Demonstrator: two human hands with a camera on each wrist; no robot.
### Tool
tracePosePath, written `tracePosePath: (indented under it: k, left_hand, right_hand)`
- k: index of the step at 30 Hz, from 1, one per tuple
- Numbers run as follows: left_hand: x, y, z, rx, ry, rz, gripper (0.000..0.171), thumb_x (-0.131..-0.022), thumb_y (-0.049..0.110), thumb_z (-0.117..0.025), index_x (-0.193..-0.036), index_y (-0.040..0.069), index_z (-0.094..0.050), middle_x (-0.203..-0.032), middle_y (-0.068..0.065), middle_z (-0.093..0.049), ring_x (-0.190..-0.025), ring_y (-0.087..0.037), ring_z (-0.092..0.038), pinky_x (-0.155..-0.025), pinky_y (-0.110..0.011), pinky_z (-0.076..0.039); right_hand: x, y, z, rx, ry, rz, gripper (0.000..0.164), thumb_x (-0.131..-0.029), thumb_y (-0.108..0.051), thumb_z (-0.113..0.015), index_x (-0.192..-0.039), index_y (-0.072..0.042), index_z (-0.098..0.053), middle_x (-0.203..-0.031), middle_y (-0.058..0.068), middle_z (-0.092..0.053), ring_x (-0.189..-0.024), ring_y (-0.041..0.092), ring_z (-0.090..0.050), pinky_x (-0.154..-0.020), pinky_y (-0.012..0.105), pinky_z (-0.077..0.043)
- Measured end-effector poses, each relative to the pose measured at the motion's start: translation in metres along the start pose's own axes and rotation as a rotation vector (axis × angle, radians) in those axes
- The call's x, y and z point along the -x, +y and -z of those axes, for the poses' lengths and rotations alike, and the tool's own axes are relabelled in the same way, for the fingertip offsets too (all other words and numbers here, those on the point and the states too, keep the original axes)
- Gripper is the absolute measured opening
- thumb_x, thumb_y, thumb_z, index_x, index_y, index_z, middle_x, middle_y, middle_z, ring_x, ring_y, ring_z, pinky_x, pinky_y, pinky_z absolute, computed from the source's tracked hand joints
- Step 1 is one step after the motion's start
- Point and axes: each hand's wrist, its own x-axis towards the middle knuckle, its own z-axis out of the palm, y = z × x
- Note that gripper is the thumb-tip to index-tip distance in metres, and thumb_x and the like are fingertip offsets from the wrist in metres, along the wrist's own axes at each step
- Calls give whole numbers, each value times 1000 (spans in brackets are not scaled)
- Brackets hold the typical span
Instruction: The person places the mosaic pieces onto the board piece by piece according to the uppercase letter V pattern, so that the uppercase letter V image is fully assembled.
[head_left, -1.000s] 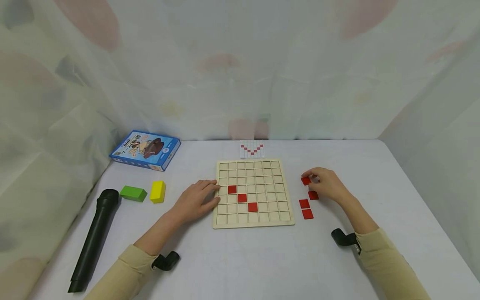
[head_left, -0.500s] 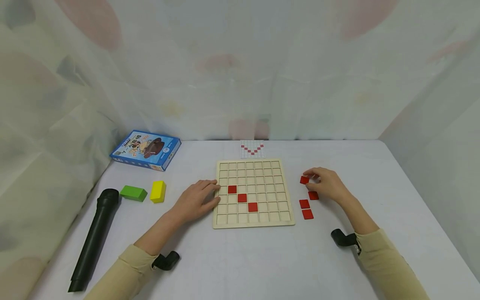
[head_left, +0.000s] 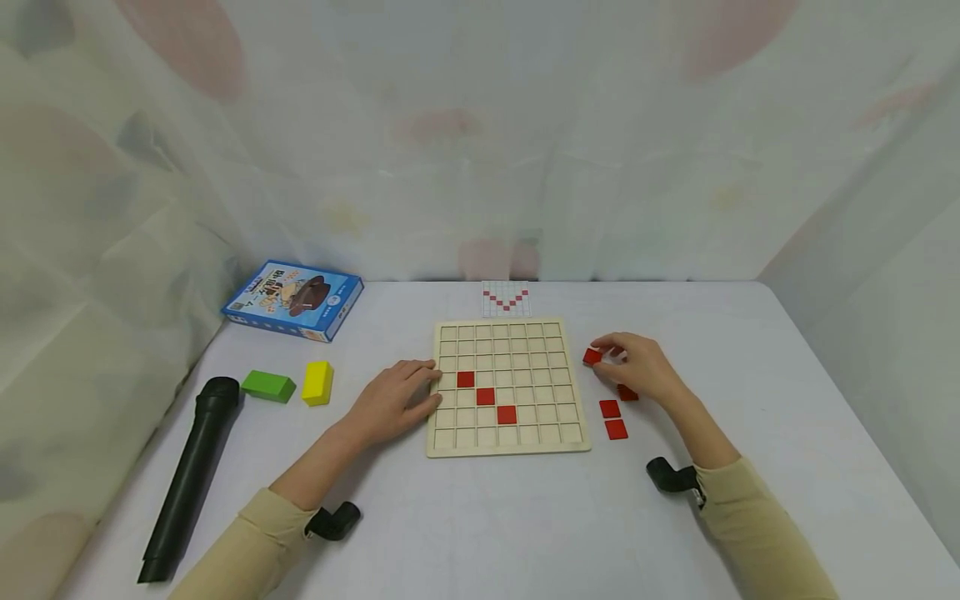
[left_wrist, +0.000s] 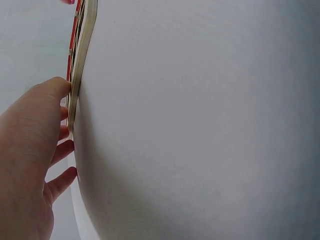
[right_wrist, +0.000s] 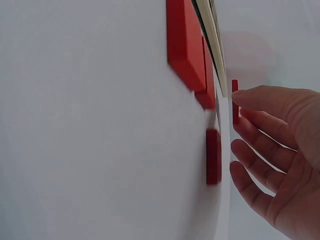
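Observation:
My right hand [head_left: 639,365] pinches a red square tile [head_left: 592,357] between thumb and fingers, just right of the board. In the right wrist view that tile [right_wrist: 235,102] is held up off the tabletop. My left hand [head_left: 393,402] rests at the left edge of the pale wooden grid board [head_left: 525,452], its fingers straight and touching the rim. Three red tiles sit in the board's cells on a falling diagonal, the lowest being a red tile [head_left: 507,414]. Below my right hand lie three loose tiles, one of them a red tile [head_left: 617,429].
Behind the board lies a small pattern card [head_left: 506,298] with a red V on a grid. At left are a blue box [head_left: 292,300], a green block [head_left: 267,386], a yellow block [head_left: 317,383] and a black microphone-shaped tube [head_left: 187,483]. Patterned cloth [head_left: 480,167] hangs behind the table.
My right hand has picked up the farthest loose tile and moved left with it towards the board. The left hand and the tiles on the board have stayed in place.

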Motion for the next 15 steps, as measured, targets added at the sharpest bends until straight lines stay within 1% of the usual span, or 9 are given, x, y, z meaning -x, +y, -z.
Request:
tracePosePath:
  k: [8, 15]
  left_hand:
    - [1, 1, 1, 2, 10, -8, 42, -94, 37, -63, -128, 13, -62, -136, -8, -56, -123, -27, -52, -100, -47, -45]
    - [1, 0, 0, -4, 9, -10, 41, -94, 37, -62, -127, 13, -62, -136, -8, -56, -123, -27, -52, -99, -46, -45]
  right_hand:
    - [-10, -24, -16, -63, -8, 12, 34, -87, -16, -72, -118, -6, -68, -109, 8, -67, -96, 26, -59, -84, 43, -51]
    - [-22, -44, -33, -127, -38, 24, 33, -86, -16, -72, -117, -8, -69, -107, 6, -67, -94, 23, -59, -82, 39, -52]
